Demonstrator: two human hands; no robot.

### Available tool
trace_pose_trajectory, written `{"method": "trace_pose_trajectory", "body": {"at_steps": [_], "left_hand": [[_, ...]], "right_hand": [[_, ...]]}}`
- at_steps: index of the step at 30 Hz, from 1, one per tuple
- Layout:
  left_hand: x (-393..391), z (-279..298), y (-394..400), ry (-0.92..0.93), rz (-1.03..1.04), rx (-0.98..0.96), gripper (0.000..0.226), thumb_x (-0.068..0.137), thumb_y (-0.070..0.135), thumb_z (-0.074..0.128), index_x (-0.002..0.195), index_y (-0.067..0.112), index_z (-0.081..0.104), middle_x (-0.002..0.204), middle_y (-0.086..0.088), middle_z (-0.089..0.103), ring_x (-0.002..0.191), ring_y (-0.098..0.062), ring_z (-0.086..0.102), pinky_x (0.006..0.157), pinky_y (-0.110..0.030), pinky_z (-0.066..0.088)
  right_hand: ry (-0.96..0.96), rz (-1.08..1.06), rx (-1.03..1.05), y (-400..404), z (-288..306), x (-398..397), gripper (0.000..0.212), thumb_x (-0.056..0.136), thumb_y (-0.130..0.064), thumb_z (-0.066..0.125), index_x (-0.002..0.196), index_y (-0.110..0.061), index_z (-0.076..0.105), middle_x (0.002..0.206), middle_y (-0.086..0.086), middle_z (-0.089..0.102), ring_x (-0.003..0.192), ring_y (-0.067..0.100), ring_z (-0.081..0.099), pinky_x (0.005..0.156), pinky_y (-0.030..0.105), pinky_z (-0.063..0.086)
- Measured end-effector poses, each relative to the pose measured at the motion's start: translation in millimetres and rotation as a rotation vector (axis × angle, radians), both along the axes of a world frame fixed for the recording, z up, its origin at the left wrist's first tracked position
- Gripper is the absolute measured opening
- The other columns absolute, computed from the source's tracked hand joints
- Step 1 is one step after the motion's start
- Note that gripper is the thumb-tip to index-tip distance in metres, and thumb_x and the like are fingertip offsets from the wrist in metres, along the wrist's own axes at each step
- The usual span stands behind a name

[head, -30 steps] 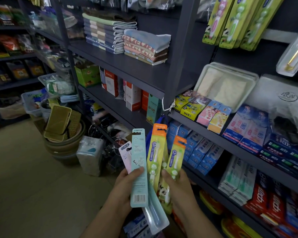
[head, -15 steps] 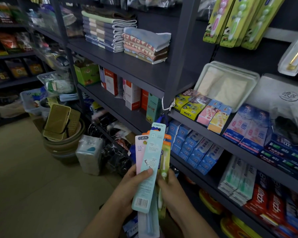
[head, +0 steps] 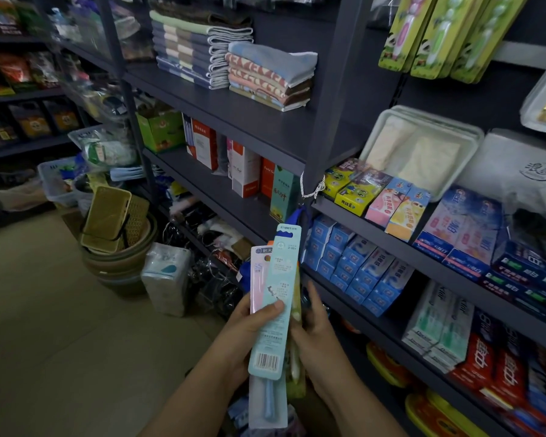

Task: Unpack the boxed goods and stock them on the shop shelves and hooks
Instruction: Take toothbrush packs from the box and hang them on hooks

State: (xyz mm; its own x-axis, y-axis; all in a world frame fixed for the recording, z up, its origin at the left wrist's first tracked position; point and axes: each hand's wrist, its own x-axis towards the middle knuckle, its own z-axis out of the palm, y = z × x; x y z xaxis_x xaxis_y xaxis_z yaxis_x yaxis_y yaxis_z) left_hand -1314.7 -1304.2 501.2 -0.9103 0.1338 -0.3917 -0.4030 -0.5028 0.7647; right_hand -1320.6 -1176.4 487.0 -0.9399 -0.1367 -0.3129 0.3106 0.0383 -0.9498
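I hold a bunch of carded toothbrush packs upright low in the middle of the view. The front pack is pale teal [head: 278, 288] with a barcode at its foot; a pink pack [head: 258, 272] peeks out behind it on the left, and yellow-green packs [head: 297, 367] show at its right edge. My left hand [head: 249, 329] grips the bunch, thumb across the teal card. My right hand [head: 316, 329] steadies the bunch from the right side, fingers straight along the packs. Green toothbrush packs [head: 435, 33] hang on hooks at the top right.
Dark metal shelving [head: 265, 127] runs along the right, with folded towels [head: 234, 55], cartons [head: 243, 171] and toothpaste boxes [head: 356, 266]. On the floor at left stand stacked basins with yellow baskets [head: 114, 222] and a tissue pack [head: 167, 275].
The fanned-out packs have been gathered into one tight bunch, the orange-topped yellow ones now tucked behind the teal card. Both hands moved closer together and slightly up.
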Motion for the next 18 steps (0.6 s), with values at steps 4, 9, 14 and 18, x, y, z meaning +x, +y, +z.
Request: {"method": "trace_pose_trajectory", "body": {"at_steps": [4, 9, 14, 18], "left_hand": [[-5, -2, 0, 0.073, 0.059, -0.040, 0.044, 0.079, 0.003, 0.068, 0.119, 0.020, 0.057, 0.103, -0.013, 0.072, 0.084, -0.028, 0.070, 0.068, -0.038, 0.055], [-9, -4, 1, 0.153, 0.093, -0.088, 0.065, 0.076, -0.003, 0.071, 0.127, 0.029, 0.048, 0.108, -0.008, 0.071, 0.096, -0.029, 0.069, 0.072, -0.039, 0.058], [-10, -2, 3, 0.181, 0.090, -0.080, 0.058, 0.074, 0.014, 0.078, 0.126, 0.017, 0.053, 0.108, -0.012, 0.071, 0.096, -0.030, 0.069, 0.070, -0.035, 0.057], [-9, -4, -1, 0.163, 0.071, -0.071, 0.050, 0.075, 0.026, 0.067, 0.123, 0.022, 0.055, 0.108, -0.009, 0.071, 0.095, -0.027, 0.070, 0.070, -0.034, 0.057]], "right_hand": [[-0.001, -0.066, -0.103, 0, 4, 4, 0.032, 0.098, -0.022, 0.050, 0.115, -0.047, 0.056, 0.111, -0.011, 0.070, 0.101, 0.009, 0.067, 0.090, 0.036, 0.054], [-0.022, -0.077, -0.120, -6, 8, 10, 0.022, 0.098, -0.033, 0.048, 0.109, -0.049, 0.057, 0.110, -0.013, 0.068, 0.094, 0.004, 0.068, 0.085, 0.029, 0.055], [0.164, -0.049, 0.103, -13, 5, 12, 0.029, 0.085, -0.035, 0.067, 0.107, -0.049, 0.056, 0.122, -0.012, 0.050, 0.101, -0.001, 0.061, 0.083, 0.020, 0.054], [0.106, -0.081, 0.052, -8, 7, 11, 0.019, 0.084, -0.024, 0.071, 0.101, -0.027, 0.063, 0.100, 0.000, 0.071, 0.089, 0.017, 0.070, 0.082, 0.043, 0.057]]}}
